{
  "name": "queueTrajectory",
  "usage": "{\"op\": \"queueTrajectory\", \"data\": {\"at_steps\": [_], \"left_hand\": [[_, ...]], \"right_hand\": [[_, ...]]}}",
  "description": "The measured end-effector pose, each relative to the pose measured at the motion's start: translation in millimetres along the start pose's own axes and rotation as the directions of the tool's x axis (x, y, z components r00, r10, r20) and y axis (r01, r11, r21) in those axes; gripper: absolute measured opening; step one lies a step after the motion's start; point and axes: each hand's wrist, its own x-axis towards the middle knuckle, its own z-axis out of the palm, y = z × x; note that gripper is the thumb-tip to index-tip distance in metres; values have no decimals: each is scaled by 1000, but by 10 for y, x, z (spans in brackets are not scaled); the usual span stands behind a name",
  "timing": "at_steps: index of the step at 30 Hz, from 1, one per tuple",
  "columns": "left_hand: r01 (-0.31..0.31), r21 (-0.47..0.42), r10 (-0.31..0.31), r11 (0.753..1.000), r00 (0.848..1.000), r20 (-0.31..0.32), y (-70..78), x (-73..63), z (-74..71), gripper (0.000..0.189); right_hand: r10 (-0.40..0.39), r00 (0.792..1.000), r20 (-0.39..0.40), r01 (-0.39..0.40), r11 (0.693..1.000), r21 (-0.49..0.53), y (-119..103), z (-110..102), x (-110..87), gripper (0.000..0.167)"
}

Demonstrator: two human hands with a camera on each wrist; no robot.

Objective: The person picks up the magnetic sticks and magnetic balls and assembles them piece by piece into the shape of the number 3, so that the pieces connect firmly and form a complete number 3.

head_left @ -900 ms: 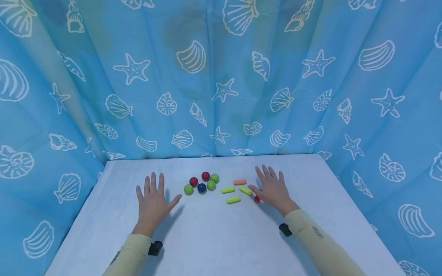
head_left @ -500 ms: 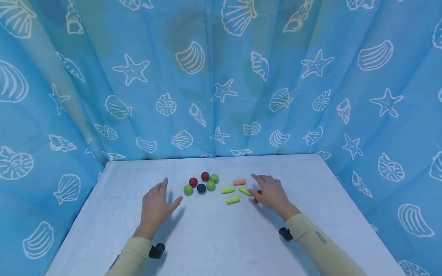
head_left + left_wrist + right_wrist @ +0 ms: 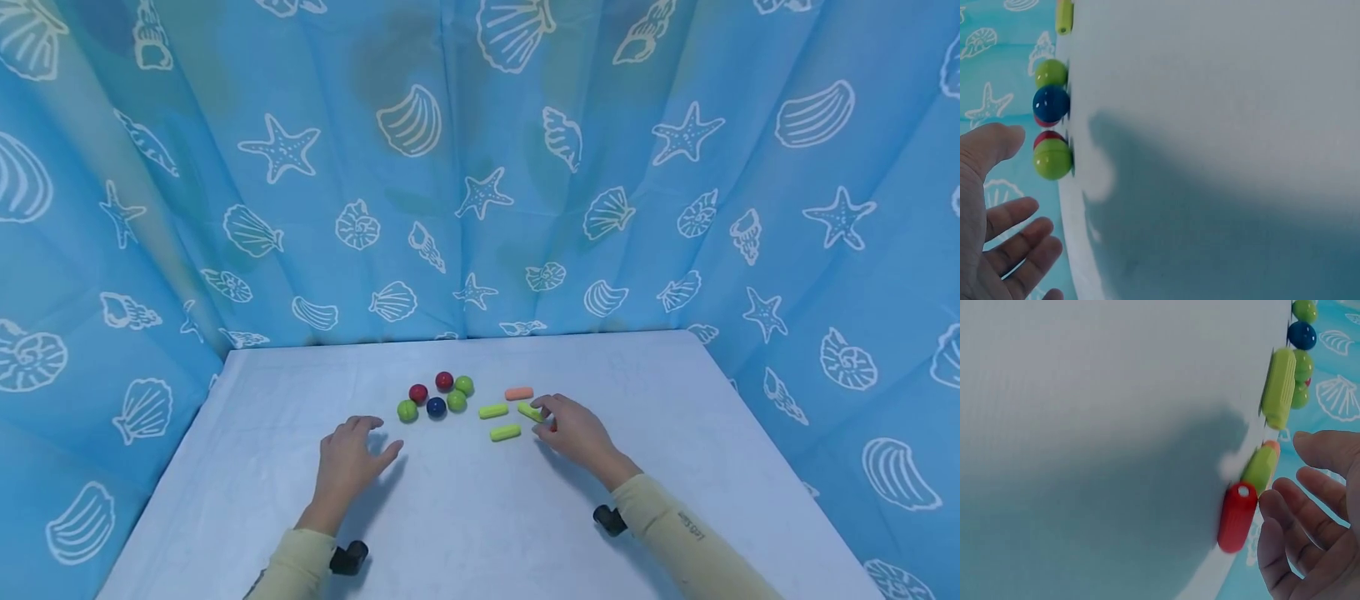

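My left hand (image 3: 347, 467) hovers over the table's left half, fingers slightly bent, thumb spread, holding nothing. Ahead of it lies a cluster of glossy balls: a green one (image 3: 407, 410) nearest, a blue one (image 3: 436, 407), two red ones (image 3: 417, 393) and two more green ones (image 3: 457, 401). My right hand (image 3: 577, 433) reaches over the small cylinders with loosely bent fingers. In the right wrist view its fingertips come right up to a ribbed red cylinder (image 3: 1238, 519), mostly hidden in the head view. A yellow-green cylinder (image 3: 529, 412) lies just beyond.
Two other yellow-green cylinders (image 3: 492, 412) (image 3: 505, 432) and an orange one (image 3: 519, 393) lie between the balls and my right hand. The white table (image 3: 450, 533) ends at a blue shell-print curtain (image 3: 480, 250). A small black device (image 3: 348, 558) sits at each wrist.
Both hands have come down and their fingers have gone from spread to bent. The left has drawn back slightly; the right has moved in over the red cylinder. Balls and cylinders stay put.
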Motion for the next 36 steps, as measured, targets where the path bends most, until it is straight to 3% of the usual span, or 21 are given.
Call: {"op": "queueTrajectory", "data": {"at_steps": [15, 22, 36], "left_hand": [[5, -101, -3, 995, 1000, 20, 89, -98, 115, 50], [17, -134, -14, 991, 1000, 22, 112, -119, 170, 56], [-6, -137, 7, 991, 1000, 9, 103, -143, 297, 56]], "right_hand": [[8, 999, 37, -9, 999, 37, -198, 198, 59, 33], [5, 1000, 26, -6, 999, 43, -225, 250, 85, 29], [13, 999, 39, -14, 999, 32, -252, 268, 109, 21]]}}
